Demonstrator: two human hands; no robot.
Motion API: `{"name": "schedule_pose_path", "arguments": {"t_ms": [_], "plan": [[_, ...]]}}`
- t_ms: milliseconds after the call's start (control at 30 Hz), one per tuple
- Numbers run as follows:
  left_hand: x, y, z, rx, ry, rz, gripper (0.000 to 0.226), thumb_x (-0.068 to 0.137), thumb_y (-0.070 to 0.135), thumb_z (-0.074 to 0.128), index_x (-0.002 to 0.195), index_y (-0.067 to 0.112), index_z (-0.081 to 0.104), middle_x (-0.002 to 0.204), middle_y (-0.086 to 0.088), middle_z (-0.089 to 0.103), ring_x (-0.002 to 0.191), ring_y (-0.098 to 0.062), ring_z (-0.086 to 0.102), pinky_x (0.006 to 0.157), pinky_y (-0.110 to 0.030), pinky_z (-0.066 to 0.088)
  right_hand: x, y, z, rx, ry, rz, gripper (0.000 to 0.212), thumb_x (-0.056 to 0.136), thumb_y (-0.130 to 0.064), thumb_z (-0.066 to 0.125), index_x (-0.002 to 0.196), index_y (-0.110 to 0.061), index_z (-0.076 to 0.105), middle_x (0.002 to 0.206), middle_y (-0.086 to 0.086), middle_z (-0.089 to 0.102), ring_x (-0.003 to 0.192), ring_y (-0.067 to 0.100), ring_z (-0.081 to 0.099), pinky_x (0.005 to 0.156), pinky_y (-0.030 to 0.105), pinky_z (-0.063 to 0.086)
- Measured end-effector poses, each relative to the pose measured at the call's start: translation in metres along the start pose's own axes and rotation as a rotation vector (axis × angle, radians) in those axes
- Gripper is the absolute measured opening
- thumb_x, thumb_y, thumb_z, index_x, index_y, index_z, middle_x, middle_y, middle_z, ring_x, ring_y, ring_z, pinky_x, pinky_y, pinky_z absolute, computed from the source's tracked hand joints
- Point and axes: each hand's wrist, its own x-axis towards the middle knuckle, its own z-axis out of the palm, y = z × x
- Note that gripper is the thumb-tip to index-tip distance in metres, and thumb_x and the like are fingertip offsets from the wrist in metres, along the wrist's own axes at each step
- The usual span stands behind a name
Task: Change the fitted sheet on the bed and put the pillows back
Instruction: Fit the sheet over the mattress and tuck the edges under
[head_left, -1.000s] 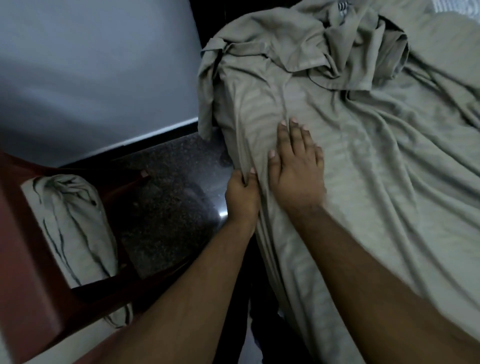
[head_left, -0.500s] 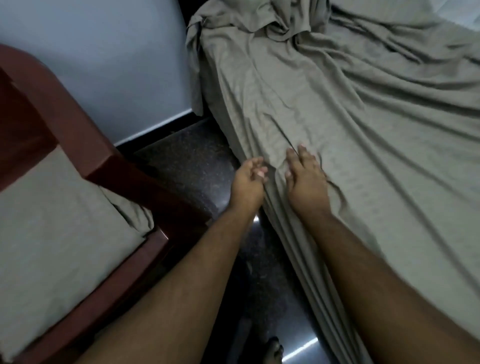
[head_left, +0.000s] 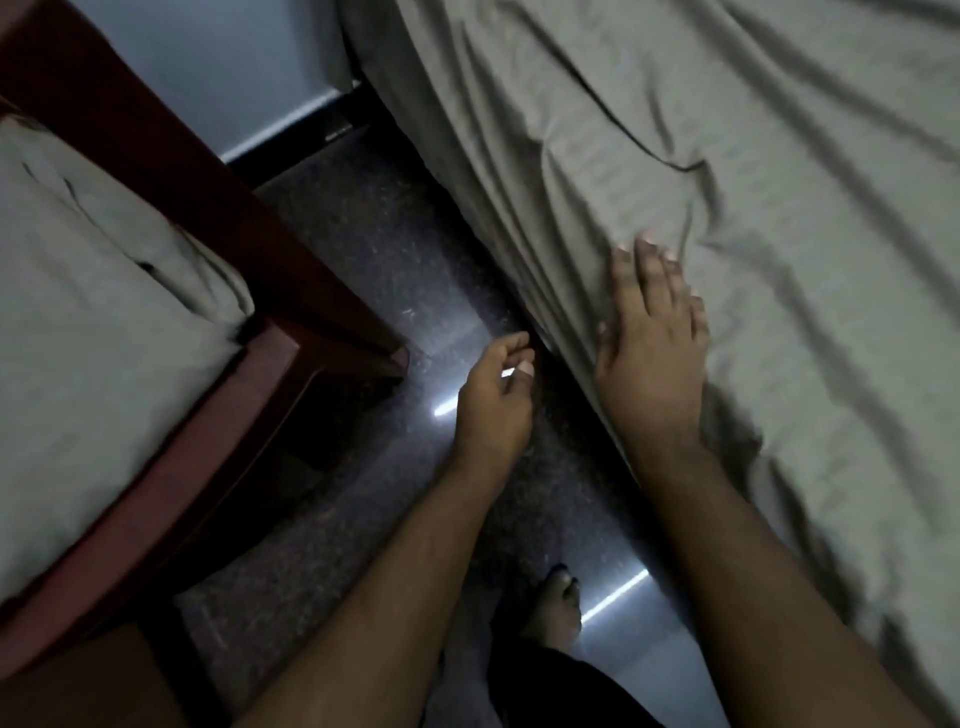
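1. The right hand (head_left: 649, 353) lies flat on the sheet (head_left: 727, 156), just right of the frame's centre, fingers straight and a little spread, right where the cloth turns over the side of the bed (head_left: 545, 249). I'd judge it is there to pin and smooth the sheet along that edge so the slack stays put.

2. The left hand (head_left: 496, 395) hangs over the floor (head_left: 363, 249) near the middle of the frame, just beside the draped edge but not touching it. Its fingers are loosely curled with the thumb close to the fingertips, and it holds nothing — poised, I'd say, to catch the hanging hem and tuck it under.

3. The sheet itself fills the upper right and right of the frame. It is grey-green, faintly striped and wrinkled, with one deep fold at upper centre. It covers the top of the bed and falls down the side toward the floor, loose rather than pulled tight, so the fitting looks only partly done.

4. At the left of the frame stands a dark red chair (head_left: 291, 291) with a pillow (head_left: 93, 322) in a matching cover lying on its seat — parked there, presumably, until the bed is ready for it.

5. The floor is dark speckled stone, polished enough to throw back bright streaks of light. A bare foot (head_left: 556, 603) shows at bottom centre, close to the bed.

6. A pale wall (head_left: 208, 62) with a dark skirting runs across the upper left. The room is dim.
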Motion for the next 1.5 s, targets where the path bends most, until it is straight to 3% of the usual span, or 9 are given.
{"name": "schedule_pose_path", "arguments": {"t_ms": [233,467,600,767,900,1033,1167,1300,1500], "plan": [[0.029,-0.002,-0.001,0.092,-0.106,0.086,0.032,0.101,0.015,0.054,0.132,0.018,0.059,0.119,0.002,0.069,0.113,-0.006,0.063,0.1,-0.029,0.05,-0.02,-0.007,0.013,0.068,0.176,-0.042,0.049,0.084,-0.004,0.058,0.133,-0.01,0.061,0.16,0.015,0.038,0.148,0.035,0.033,0.118,0.052,0.03],[0.103,-0.012,0.024,0.309,-0.17,0.358,0.053,0.092,0.029,0.049,0.139,0.007,0.057,0.138,-0.012,0.06,0.129,-0.025,0.056,0.112,-0.041,0.044,-0.03,0.008,0.074,0.048,0.336,-0.213,0.038,0.101,-0.012,0.047,0.135,-0.01,0.064,0.151,0.017,0.048,0.141,0.036,0.041,0.113,0.047,0.036],[0.138,-0.028,0.043,0.638,-0.221,0.54,0.043,0.095,0.031,0.046,0.113,0.0,0.068,0.132,-0.022,0.054,0.12,-0.037,0.056,0.106,-0.042,0.045,-0.019,0.03,0.112,0.034,0.295,-0.198,0.049,0.094,-0.011,0.058,0.143,-0.007,0.055,0.144,0.013,0.054,0.126,0.027,0.049,0.104,0.039,0.042],[0.172,-0.05,0.043,0.728,-0.13,0.675,0.036,0.099,0.033,0.048,0.107,0.007,0.071,0.113,-0.017,0.056,0.103,-0.039,0.061,0.09,-0.047,0.053,0.014,0.032,0.156,-0.329,0.362,-0.322,0.049,0.098,-0.022,0.05,0.147,-0.012,0.05,0.154,0.003,0.048,0.131,0.02,0.045,0.103,0.032,0.036],[0.205,-0.034,0.029,0.817,-0.106,0.721,0.031,0.091,0.031,0.06,0.066,0.016,0.068,0.073,-0.015,0.061,0.075,-0.036,0.064,0.062,-0.043,0.047,0.038,0.025,0.163,-0.468,0.393,-0.357,0.048,0.094,-0.025,0.042,0.139,-0.016,0.056,0.149,0.002,0.053,0.116,0.02,0.053,0.089,0.034,0.035],[0.236,-0.033,0.02,0.522,-0.169,0.718,0.041,0.077,0.03,0.065,0.043,0.016,0.046,0.046,-0.001,0.039,0.046,-0.012,0.033,0.049,-0.031,0.026,0.045,0.012,0.155,-0.425,0.355,-0.325,0.047,0.087,-0.022,0.034,0.12,-0.018,0.067,0.14,0.0,0.058,0.106,0.021,0.057,0.079,0.036,0.031],[0.227,-0.037,0.015,0.674,-0.138,0.836,0.014,0.073,0.025,0.08,0.072,0.018,0.068,0.069,0.005,0.068,0.065,-0.01,0.061,0.062,-0.03,0.049,0.027,0.006,0.146,-0.344,0.283,-0.276,0.054,0.084,-0.018,0.029,0.119,-0.013,0.07,0.138,0.005,0.06,0.109,0.023,0.059,0.084,0.035,0.04],[0.227,-0.051,-0.002,0.853,-0.281,1.039,0.029,0.077,0.022,0.084,0.103,0.015,0.071,0.103,0.001,0.066,0.098,-0.018,0.064,0.082,-0.038,0.053,-0.007,0.004,0.16,-0.293,0.106,-0.134,0.047,0.086,-0.013,0.033,0.12,-0.01,0.065,0.109,0.006,0.059,0.098,0.024,0.059,0.068,0.036,0.051],[0.231,-0.044,-0.005,1.061,-0.374,1.047,0.041,0.075,0.045,0.085,0.109,0.023,0.08,0.105,-0.007,0.066,0.104,-0.023,0.064,0.084,-0.037,0.052,-0.032,0.013,0.159,-0.39,-0.016,-0.032,0.053,0.091,-0.007,0.023,0.136,-0.008,0.051,0.115,0.005,0.054,0.101,0.02,0.063,0.065,0.033,0.056]]}}
